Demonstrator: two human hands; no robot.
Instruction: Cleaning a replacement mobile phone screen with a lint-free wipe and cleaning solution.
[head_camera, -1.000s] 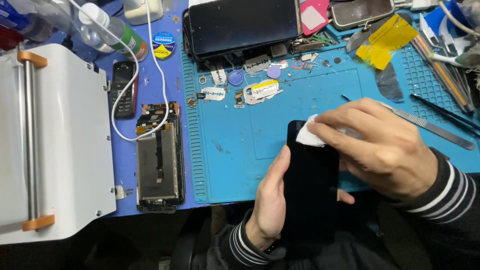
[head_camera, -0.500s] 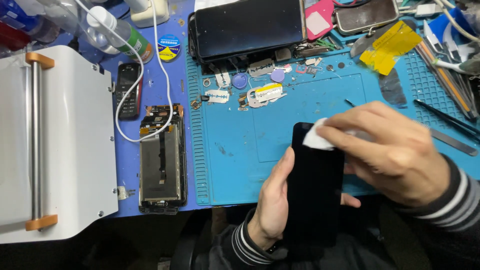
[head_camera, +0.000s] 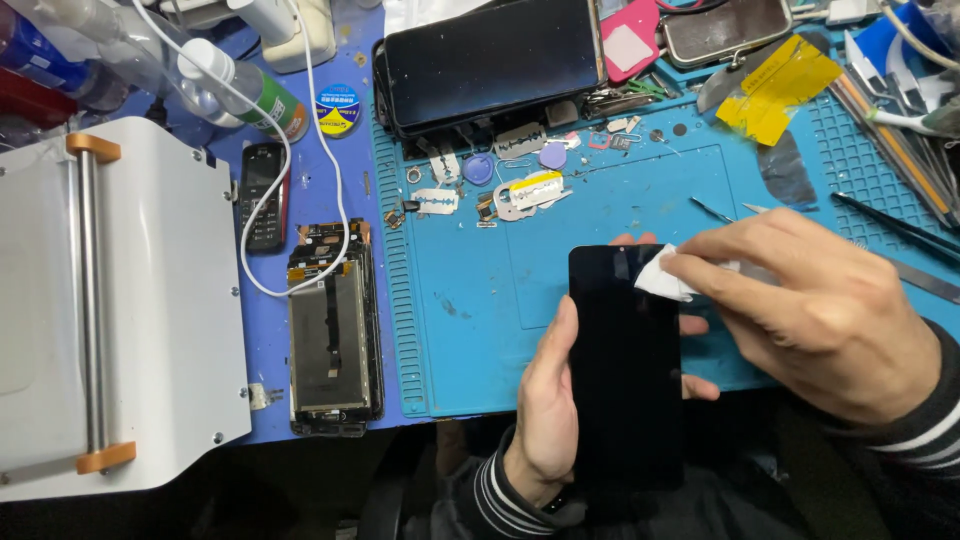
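Upright, phone (head_camera: 628, 370) in left hand (head_camera: 548, 410)

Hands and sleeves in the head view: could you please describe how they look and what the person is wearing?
Both hands are bare, with no gloves, rings or watch showing. The left hand and the right hand each come out of a dark long sleeve with white stripes at the cuff. No cables or markings are on them.
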